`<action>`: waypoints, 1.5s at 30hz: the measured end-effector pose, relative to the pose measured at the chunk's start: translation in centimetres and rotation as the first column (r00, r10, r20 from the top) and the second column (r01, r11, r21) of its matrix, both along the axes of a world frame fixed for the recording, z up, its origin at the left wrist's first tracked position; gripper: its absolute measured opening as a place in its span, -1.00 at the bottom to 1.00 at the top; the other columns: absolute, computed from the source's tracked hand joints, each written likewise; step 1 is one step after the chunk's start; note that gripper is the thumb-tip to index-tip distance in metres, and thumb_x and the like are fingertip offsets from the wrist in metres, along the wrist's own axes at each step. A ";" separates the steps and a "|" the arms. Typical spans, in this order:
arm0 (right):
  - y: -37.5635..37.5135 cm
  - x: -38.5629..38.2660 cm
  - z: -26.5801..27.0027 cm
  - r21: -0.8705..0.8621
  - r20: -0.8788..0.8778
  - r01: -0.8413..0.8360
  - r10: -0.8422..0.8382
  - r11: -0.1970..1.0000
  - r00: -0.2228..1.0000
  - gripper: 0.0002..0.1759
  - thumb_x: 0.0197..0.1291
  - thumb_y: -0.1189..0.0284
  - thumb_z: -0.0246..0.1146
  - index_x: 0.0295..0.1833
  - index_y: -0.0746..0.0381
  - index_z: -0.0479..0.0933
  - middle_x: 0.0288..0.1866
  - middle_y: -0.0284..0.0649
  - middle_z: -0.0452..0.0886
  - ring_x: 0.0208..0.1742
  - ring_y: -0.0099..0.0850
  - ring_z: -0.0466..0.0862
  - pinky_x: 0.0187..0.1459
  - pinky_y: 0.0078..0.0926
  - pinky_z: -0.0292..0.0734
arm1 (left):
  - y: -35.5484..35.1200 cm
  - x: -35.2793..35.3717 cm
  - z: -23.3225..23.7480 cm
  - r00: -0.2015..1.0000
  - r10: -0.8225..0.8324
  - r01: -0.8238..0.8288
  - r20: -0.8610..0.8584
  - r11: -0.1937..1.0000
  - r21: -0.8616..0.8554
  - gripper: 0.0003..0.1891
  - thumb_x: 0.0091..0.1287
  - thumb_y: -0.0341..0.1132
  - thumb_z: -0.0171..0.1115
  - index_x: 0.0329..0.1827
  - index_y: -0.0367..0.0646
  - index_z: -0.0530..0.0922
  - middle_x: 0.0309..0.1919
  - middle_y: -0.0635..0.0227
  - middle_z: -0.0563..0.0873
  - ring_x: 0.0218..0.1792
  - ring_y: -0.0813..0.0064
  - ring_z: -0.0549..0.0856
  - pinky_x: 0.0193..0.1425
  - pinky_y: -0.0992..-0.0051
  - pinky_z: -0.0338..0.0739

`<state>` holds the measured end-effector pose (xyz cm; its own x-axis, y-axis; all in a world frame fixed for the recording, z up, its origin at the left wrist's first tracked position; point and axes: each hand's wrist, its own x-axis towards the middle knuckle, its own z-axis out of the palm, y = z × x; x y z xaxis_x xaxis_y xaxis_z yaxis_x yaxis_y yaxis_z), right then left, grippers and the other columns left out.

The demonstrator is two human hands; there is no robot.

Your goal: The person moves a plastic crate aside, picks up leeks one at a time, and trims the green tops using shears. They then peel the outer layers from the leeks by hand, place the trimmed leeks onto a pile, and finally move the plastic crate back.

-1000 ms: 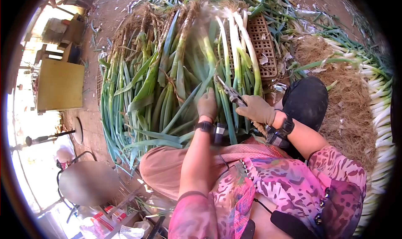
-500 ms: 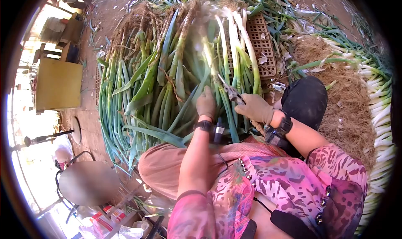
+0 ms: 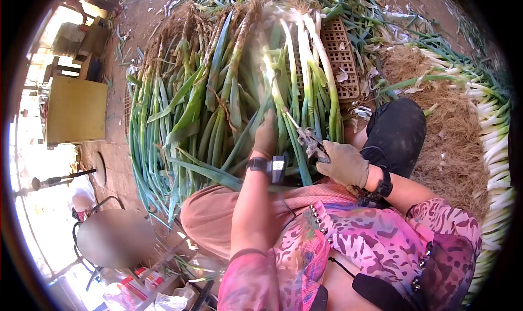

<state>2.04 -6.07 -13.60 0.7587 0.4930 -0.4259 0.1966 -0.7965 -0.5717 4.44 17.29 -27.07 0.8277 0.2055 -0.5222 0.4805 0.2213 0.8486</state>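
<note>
My left hand (image 3: pixel 265 135), in a tan glove, is closed around the green leaves of a long green onion (image 3: pixel 277 95); its fingers are partly blurred. The onion's pale end points away from me, hazy and blurred. My gloved right hand (image 3: pixel 345 165) grips an air blow gun (image 3: pixel 310 142). The gun's thin metal nozzle (image 3: pixel 291 118) points up and left, close beside the onion stalk. Just right of it lie peeled white-stemmed onions (image 3: pixel 306 60). Unpeeled onions (image 3: pixel 185 101) with brown roots are heaped left of my left hand.
A tan plastic crate (image 3: pixel 340 60) lies under the onions. Trimmed onions (image 3: pixel 493 164) are lined up at the far right, their roots (image 3: pixel 447 153) facing my knee. Loose leaves (image 3: pixel 376 16) litter the far floor. A yellow box (image 3: pixel 76 110) and a round stool (image 3: pixel 115 238) stand left.
My right hand and the blow gun have moved down and slightly right, toward my body. My left hand has shifted slightly, still on the onion.
</note>
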 end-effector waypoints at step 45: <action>3.6 9.2 -2.1 0.103 0.097 0.015 -0.025 0.995 0.995 -0.58 0.15 0.12 0.28 -0.09 0.27 0.59 -0.31 0.13 0.67 -0.26 0.09 0.69 -0.17 -0.04 0.60 | -0.6 -1.9 -0.8 0.867 -0.402 0.386 0.294 0.916 0.113 -0.56 0.51 -0.22 0.14 0.40 -0.12 0.44 0.01 0.22 0.75 -0.01 0.36 0.73 0.09 0.43 0.60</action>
<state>11.25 -2.43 -15.69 0.8043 0.5145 -0.2974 0.2403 -0.7393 -0.6290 2.57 16.66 -27.84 0.9613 -0.1527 -0.2292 0.2353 0.0229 0.9716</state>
